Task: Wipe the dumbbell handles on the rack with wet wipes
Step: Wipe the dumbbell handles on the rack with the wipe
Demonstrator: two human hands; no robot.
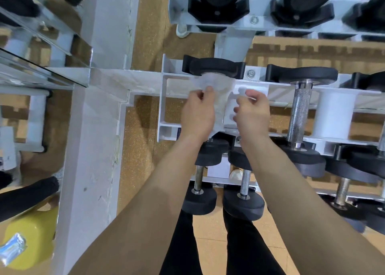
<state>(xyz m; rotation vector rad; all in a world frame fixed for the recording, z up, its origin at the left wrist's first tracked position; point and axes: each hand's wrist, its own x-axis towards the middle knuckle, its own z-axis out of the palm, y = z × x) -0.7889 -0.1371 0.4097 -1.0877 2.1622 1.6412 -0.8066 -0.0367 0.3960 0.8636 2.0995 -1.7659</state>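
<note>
A thin translucent wet wipe (216, 87) is spread out between my two hands over the leftmost dumbbell of the middle shelf. My left hand (198, 112) pinches its left part between thumb and fingers. My right hand (253, 113) pinches its right edge with curled fingers. That dumbbell's far black head (213, 67) shows above the wipe; its handle is hidden behind the wipe and my hands. To the right lies another dumbbell with a bare knurled metal handle (300, 114). The white rack frame (164, 99) carries both.
Two small dumbbells (200, 197) (243, 204) sit on the lower shelf under my forearms, with more (341, 189) to the right. Larger dumbbells (218, 4) fill the upper shelf. A white pillar (91, 149) and a mirror (31, 66) stand left. A yellow object (31, 241) lies at the lower left.
</note>
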